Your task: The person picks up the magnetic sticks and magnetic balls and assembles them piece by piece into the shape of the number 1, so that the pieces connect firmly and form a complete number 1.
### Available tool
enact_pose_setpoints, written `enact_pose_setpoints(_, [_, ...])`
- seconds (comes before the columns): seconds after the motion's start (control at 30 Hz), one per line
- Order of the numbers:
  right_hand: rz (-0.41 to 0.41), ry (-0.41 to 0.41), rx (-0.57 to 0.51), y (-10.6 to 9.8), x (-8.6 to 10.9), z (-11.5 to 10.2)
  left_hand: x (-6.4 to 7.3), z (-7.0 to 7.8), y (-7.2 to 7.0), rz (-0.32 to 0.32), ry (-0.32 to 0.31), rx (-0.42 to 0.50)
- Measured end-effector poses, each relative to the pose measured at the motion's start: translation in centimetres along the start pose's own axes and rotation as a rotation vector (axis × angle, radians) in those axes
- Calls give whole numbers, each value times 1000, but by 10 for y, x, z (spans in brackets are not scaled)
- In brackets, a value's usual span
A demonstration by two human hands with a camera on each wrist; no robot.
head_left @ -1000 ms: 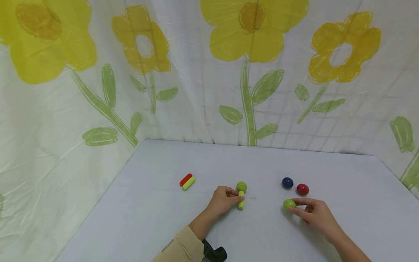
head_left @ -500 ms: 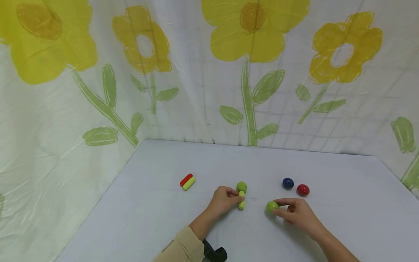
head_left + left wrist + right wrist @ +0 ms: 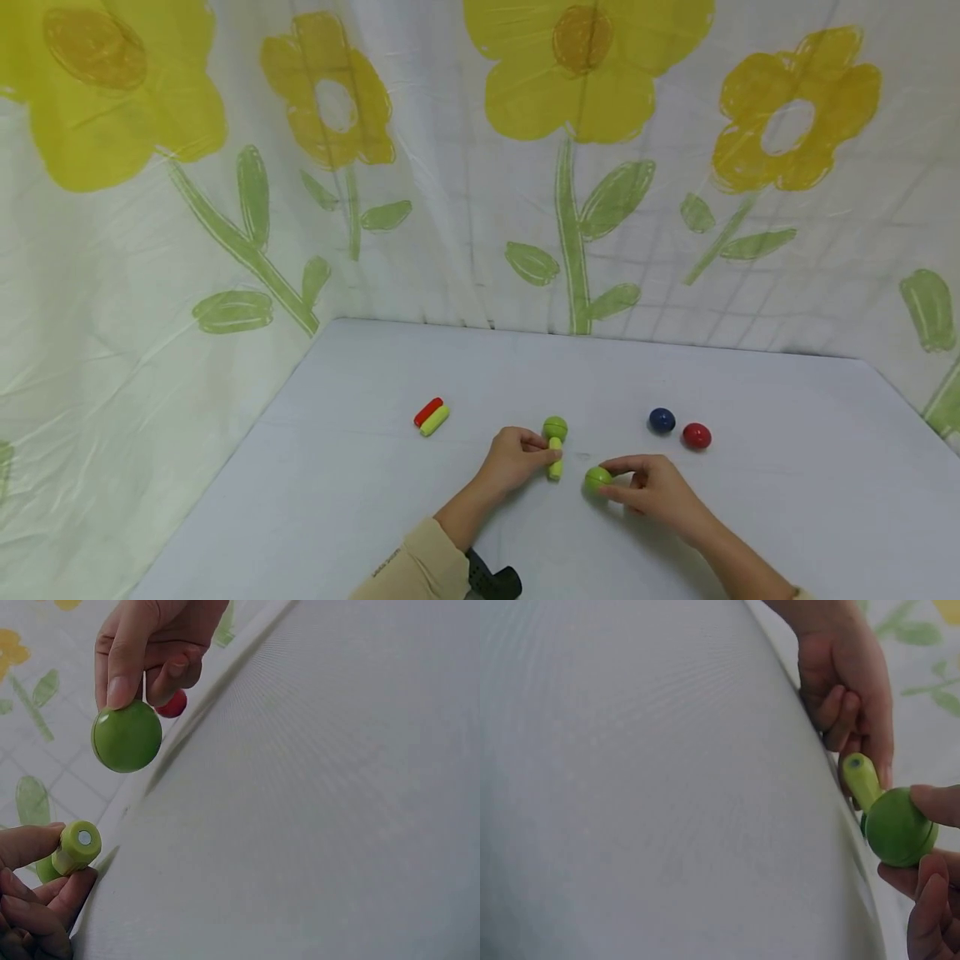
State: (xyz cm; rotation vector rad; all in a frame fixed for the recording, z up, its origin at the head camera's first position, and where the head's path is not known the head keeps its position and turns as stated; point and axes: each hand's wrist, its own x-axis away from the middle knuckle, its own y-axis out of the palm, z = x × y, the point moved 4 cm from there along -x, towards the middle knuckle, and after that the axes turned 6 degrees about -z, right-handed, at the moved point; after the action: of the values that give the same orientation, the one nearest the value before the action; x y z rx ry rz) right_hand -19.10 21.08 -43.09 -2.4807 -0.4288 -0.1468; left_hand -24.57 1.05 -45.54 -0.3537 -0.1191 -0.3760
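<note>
My left hand point(image 3: 512, 457) pinches a short yellow-green toy rod point(image 3: 556, 469) between thumb and fingers. At the rod's far end sits a green ball point(image 3: 555, 428). In the left wrist view the rod's near end point(image 3: 84, 838) shows a round silvery disc. To the right, my right hand point(image 3: 658, 490) holds a second green ball point(image 3: 597, 478) by thumb and fingertips, with a seam line around it. This ball is a small gap away from the rod's near end. In the right wrist view the held ball point(image 3: 901, 827) overlaps the rod point(image 3: 861, 780).
A red rod point(image 3: 428, 412) and another yellow-green rod point(image 3: 435, 421) lie side by side to the left on the white table point(image 3: 322, 500). A blue ball point(image 3: 662, 421) and a red ball point(image 3: 697, 436) rest beyond my right hand. A black device point(image 3: 497, 581) is under the left sleeve.
My right hand has carried its green ball leftward, close to the rod. The left hand and its rod have stayed in place.
</note>
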Motion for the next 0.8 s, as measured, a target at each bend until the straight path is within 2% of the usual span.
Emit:
enact_pose_setpoints(0.23, [-24, -69, 14, 11, -3, -8, 0, 0, 0, -7, 2, 3])
enact_pose_setpoints(0.47, [-20, -48, -10, 17, -9, -11, 0, 2, 0, -4, 11, -10])
enact_pose_setpoints(0.8, [-85, -65, -69, 29, -12, -17, 1, 3, -1, 4, 21, -23])
